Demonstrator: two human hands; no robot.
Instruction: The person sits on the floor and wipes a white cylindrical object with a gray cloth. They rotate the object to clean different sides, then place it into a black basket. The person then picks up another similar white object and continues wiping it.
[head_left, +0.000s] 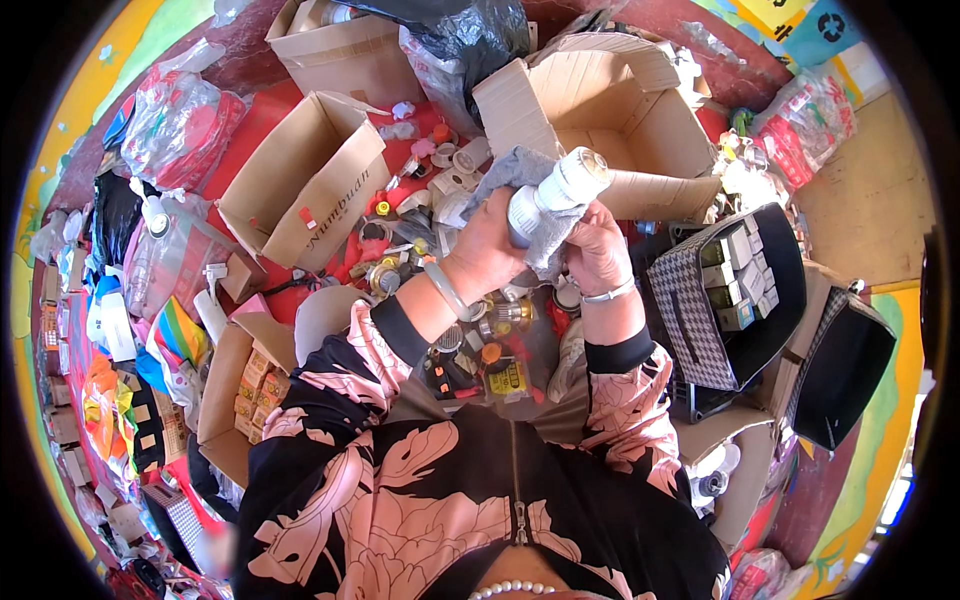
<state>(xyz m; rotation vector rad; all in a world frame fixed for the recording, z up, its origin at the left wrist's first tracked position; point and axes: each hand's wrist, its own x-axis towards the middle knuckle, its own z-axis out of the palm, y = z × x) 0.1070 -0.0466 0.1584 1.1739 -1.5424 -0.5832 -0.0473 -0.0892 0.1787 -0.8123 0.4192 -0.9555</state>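
A white cylindrical object [573, 180] with a round brownish end is held up at chest height. A grey cloth [550, 235] wraps around its middle, and more cloth hangs over the far side. My left hand [488, 240] is closed around its lower left end, with the fingers partly hidden by the cloth. On the other side, my right hand [600, 250] pinches the cloth against the object. Below both hands lie small lamp-like parts, among them a gold-coloured fitting [512, 315], and a yellow package [508, 380].
Open cardboard boxes stand ahead, one at left [300, 180] and a larger one at right [625, 110]. A houndstooth bin [700, 330] with small white boxes is at my right. A carton of small orange boxes [225, 400] sits left. Bags [175, 125] and loose parts surround me.
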